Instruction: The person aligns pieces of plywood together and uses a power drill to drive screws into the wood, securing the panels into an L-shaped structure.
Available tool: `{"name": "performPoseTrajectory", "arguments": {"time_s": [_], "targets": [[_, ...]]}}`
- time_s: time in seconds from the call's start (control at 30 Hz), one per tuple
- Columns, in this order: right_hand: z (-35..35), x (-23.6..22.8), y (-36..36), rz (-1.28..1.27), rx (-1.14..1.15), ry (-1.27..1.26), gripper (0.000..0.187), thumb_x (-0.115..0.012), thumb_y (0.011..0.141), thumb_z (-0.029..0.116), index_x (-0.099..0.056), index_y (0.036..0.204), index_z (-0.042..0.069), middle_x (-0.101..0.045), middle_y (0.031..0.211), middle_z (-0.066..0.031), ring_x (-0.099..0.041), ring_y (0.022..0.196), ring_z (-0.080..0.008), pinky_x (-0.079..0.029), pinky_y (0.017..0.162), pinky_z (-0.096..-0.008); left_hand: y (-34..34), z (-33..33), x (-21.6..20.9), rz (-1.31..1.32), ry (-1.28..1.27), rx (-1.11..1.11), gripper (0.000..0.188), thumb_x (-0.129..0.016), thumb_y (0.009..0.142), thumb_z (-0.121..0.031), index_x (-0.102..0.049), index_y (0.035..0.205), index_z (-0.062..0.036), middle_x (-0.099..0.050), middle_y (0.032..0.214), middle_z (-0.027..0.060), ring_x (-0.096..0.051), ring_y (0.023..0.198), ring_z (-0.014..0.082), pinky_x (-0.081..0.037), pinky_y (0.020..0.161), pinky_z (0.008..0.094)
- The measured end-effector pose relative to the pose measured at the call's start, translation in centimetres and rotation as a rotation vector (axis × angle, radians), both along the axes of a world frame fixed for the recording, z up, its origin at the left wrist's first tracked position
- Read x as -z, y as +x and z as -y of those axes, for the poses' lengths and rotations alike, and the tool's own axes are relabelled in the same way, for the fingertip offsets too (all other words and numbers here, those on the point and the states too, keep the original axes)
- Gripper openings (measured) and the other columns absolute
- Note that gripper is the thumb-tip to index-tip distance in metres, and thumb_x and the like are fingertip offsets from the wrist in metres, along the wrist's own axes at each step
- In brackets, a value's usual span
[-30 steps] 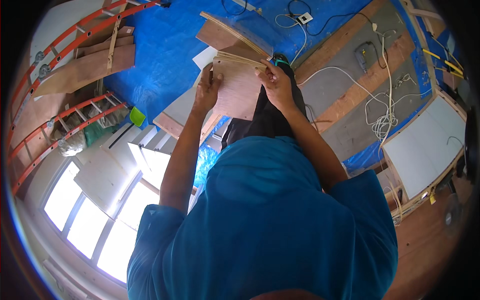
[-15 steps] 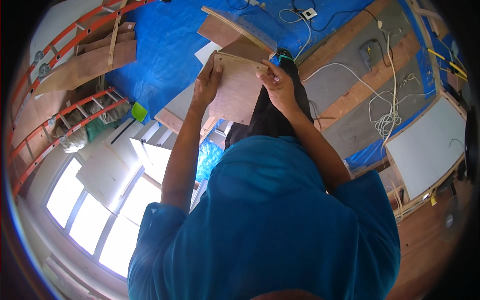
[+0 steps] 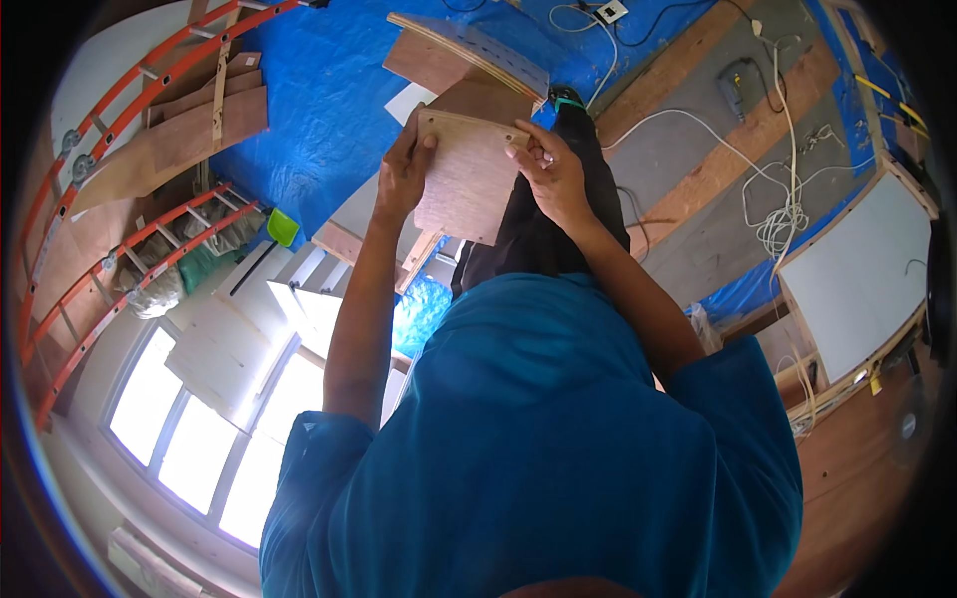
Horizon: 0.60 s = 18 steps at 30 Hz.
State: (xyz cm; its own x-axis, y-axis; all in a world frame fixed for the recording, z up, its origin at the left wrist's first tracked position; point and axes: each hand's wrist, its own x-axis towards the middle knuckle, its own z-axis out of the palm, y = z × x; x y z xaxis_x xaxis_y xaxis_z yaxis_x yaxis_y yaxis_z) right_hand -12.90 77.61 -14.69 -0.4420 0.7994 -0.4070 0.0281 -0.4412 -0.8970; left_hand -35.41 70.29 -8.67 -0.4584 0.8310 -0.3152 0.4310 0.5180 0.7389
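Observation:
In front of my body I hold a roughly square plywood panel, pale brown with small holes near its corners. My left hand grips its left edge, the thumb lying on the near face and the fingers hidden behind. At the upper right corner my right hand pinches the panel between thumb and forefinger, beside one of the holes. Just beyond the panel, a larger wooden piece made of plywood boards stands on the blue sheet, partly covered by the panel.
Orange ladders lean at the left near cut plywood pieces. A blue tarp covers the floor ahead. White cable lies coiled at the right, near a dark power tool. A green dustpan-like scoop sits at left.
The panel and both hands have shifted very slightly left in the view, with the grips unchanged. The surroundings have turned a little as the head moved.

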Motion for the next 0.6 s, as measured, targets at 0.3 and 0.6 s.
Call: {"name": "performPoseTrajectory", "arguments": {"time_s": [0.3,0.6], "targets": [[0.3,-0.7,0.2,0.028,-0.030,-0.007,0.045,-0.080,0.089,0.008,-0.066,0.131,-0.001,-0.067,0.098,-0.0073,-0.063,0.083,-0.0093,-0.052,0.076,-0.0249,0.2,0.8,0.2,-0.076,0.027,0.031,0.048,-0.059,0.104,-0.024,-0.055,0.144,0.0026,-0.067,0.127,0.0245,-0.063,0.122,0.0350,-0.046,0.106,0.0404],[-1.7,-1.5,-0.4,-0.076,-0.019,-0.128,0.041,-0.075,0.095,0.009,-0.062,0.133,0.000,-0.063,0.095,-0.0011,-0.058,0.083,-0.0056,-0.050,0.076,-0.0225,0.0,-0.8,-0.2,0.039,-0.051,-0.064,0.048,-0.062,0.103,-0.025,-0.056,0.146,-0.0053,-0.066,0.132,0.0220,-0.062,0.124,0.0322,-0.045,0.107,0.0386]]}}
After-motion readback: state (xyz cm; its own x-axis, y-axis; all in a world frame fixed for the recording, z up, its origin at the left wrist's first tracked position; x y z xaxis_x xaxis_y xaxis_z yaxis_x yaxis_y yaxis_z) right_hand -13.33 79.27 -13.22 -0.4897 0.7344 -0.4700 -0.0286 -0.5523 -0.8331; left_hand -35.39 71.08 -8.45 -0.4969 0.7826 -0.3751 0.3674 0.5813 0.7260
